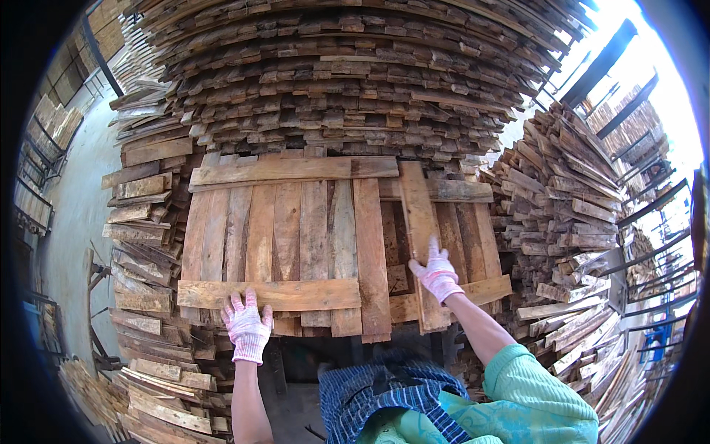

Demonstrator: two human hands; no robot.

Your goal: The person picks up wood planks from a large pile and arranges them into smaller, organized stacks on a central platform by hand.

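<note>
My left hand (247, 324), in a whitish-pink knitted glove, lies at the near edge of a crosswise board (318, 294). Its fingers are spread over the wood. In a similar glove, my right hand (438, 275) spans the width of a lengthwise plank (419, 214), thumb at one edge and fingers at the other. That plank stands slightly askew, with gaps beside it. To its left, another plank (370, 251) lies lengthwise. Several rough planks (275, 229) sit side by side beneath, crossed at the far end by a second board (288, 172).
A tall stack of boards (347, 81) rises directly behind the planks. Piles of loose boards flank me on the left (144, 237) and right (555, 200). A concrete aisle (78, 192) runs along the far left, and dark metal posts (599, 63) stand at the right.
</note>
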